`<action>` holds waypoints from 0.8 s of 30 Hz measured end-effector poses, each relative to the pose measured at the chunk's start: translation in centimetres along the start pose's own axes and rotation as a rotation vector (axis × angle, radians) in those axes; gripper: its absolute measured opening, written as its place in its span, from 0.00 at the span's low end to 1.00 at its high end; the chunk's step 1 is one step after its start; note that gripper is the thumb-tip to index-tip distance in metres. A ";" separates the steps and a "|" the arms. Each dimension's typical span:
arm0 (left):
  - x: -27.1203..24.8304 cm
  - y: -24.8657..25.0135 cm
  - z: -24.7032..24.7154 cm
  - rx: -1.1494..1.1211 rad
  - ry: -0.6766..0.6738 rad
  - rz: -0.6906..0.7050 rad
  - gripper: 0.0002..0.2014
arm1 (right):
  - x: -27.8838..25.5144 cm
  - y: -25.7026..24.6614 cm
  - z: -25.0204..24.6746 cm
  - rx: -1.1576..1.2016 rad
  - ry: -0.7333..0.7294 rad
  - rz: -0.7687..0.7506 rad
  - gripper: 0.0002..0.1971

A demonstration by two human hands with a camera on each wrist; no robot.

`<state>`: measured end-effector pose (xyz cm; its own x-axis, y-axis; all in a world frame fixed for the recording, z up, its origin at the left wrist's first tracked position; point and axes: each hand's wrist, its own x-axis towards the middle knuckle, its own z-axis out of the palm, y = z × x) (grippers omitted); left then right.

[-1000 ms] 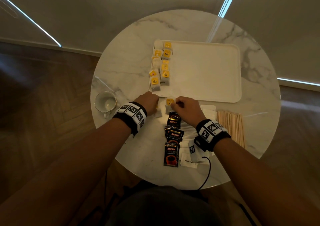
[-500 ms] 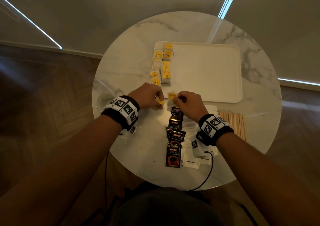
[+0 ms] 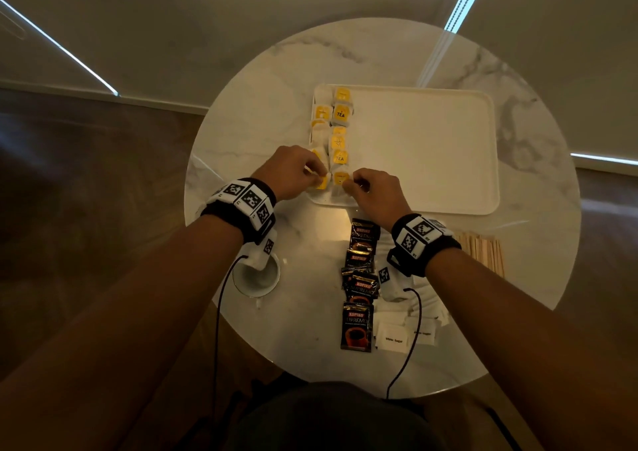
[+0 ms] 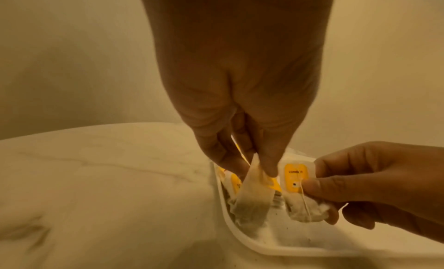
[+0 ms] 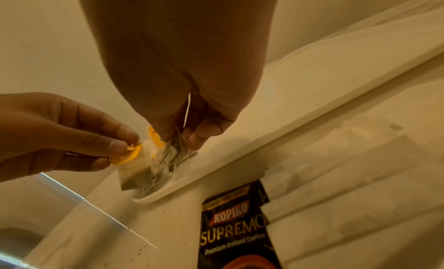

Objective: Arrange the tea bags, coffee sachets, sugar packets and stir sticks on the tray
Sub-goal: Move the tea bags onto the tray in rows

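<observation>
— Dim room, round marble table (image 3: 262, 112), cream tray (image 3: 431, 146) at its far side. What are your hands doing?

— Both work at the tray's near-left corner. My left hand (image 3: 293, 171) pinches a tea bag (image 4: 252, 199) between thumb and fingertips, the yellow tag (image 5: 127, 155) up by my fingers and the pouch hanging down into the corner. My right hand (image 3: 374, 191) pinches a second tea bag (image 4: 304, 206) just beside it, thumb on its yellow tag (image 4: 295, 178).

— Are those two bags down on the tray?

— Their lower ends reach into the corner; whether they rest fully on it, I cannot tell.

— And the rest of the tea?

— More tea bags (image 3: 333, 129) lie in two columns along the tray's left edge, running away from my hands.

— What remains off the tray?

— Black Kopiko coffee sachets (image 3: 359, 288) lie in a line on the marble in front of me, the farthest one near the tray's front rim. White sugar packets (image 3: 411, 326) lie just right of them, partly under my right wrist. Wooden stir sticks (image 3: 483, 250) lie in a bundle farther right. A white cup (image 3: 257, 278) stands under my left wrist.
</observation>
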<state>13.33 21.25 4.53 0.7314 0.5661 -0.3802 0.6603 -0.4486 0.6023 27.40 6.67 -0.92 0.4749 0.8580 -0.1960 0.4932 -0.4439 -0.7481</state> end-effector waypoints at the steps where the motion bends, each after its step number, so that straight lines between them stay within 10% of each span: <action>1: 0.3 -0.2 0.1 -0.001 0.004 -0.007 0.07 | 0.2 0.0 0.2 0.000 -0.013 0.003 0.10; 24: 2.9 -0.8 2.5 0.157 -0.025 -0.159 0.12 | 0.0 -0.1 2.1 0.100 0.064 0.077 0.07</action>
<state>15.33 21.49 1.19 0.6185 0.6220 -0.4801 0.7847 -0.4581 0.4175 25.85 7.28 -2.21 0.5555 0.8028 -0.2167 0.3802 -0.4770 -0.7924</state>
